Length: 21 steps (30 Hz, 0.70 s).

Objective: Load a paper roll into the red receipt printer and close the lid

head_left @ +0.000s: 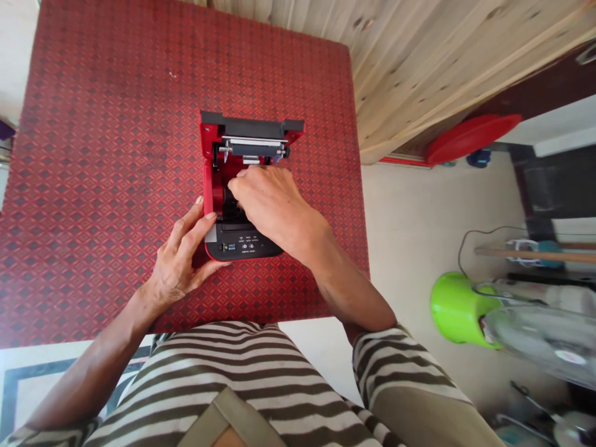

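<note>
A small red and black printer (233,242) sits on the red patterned tablecloth (102,155), its lid (251,127) swung open toward the far side. A metal roller bar (254,146) shows under the lid. My left hand (179,261) rests against the printer's left front corner, fingers spread along its side. My right hand (270,202) reaches down into the open paper bay with its fingers curled inside; what they touch is hidden.
The table ends at the right near a wooden wall (419,68). On the floor to the right stand a green plastic stool (456,307), a fan (544,341) and a red lid-like object (470,136).
</note>
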{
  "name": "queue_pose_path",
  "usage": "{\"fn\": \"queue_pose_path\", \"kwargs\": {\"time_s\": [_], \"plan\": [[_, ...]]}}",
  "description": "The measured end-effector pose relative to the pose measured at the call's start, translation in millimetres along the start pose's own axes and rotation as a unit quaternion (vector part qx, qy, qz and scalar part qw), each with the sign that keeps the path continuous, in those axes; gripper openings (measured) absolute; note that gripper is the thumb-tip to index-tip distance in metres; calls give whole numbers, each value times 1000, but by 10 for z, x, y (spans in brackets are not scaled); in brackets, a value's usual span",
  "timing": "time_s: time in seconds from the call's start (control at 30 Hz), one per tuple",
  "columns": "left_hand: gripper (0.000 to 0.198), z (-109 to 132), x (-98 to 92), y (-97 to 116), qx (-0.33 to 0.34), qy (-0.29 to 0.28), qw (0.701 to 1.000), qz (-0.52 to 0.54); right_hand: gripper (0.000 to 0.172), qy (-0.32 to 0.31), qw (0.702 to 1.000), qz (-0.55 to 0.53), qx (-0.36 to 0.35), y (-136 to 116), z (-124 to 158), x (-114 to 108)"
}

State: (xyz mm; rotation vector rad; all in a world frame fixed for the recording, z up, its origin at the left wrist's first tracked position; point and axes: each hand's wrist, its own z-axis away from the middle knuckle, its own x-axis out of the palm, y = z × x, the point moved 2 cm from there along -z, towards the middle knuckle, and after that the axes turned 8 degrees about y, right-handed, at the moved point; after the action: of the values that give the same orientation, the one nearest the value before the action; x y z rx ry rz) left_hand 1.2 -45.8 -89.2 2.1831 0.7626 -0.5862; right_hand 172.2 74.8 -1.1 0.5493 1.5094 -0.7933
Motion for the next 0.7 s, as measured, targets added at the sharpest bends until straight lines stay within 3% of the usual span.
{"fn": "queue_pose_path", "kwargs": {"time_s": [0.1, 0.23, 0.33, 0.43, 0.6, 0.7], "plan": [[92, 17, 5, -6, -15, -6, 1000, -2, 33, -7, 1000, 3, 1, 36, -3, 21], [94, 21, 3, -7, -14, -3, 1000, -1, 35, 35, 998, -46, -13, 77, 121, -56], [94, 1, -4, 6, -1, 0, 1000, 0, 37, 16, 995, -87, -39, 97, 262, -165], [91, -17, 0, 12, -1, 0, 1000, -6, 25, 9, 985, -154, -81, 111, 377, -220], [91, -12, -21, 20, 2, 3, 1000, -14, 19, 50, 967, -225, -106, 136, 475, -119], [94, -97, -150, 70, 6, 5, 1000, -9, 21, 91, 962, -231, -111, 130, 523, -69]]}}
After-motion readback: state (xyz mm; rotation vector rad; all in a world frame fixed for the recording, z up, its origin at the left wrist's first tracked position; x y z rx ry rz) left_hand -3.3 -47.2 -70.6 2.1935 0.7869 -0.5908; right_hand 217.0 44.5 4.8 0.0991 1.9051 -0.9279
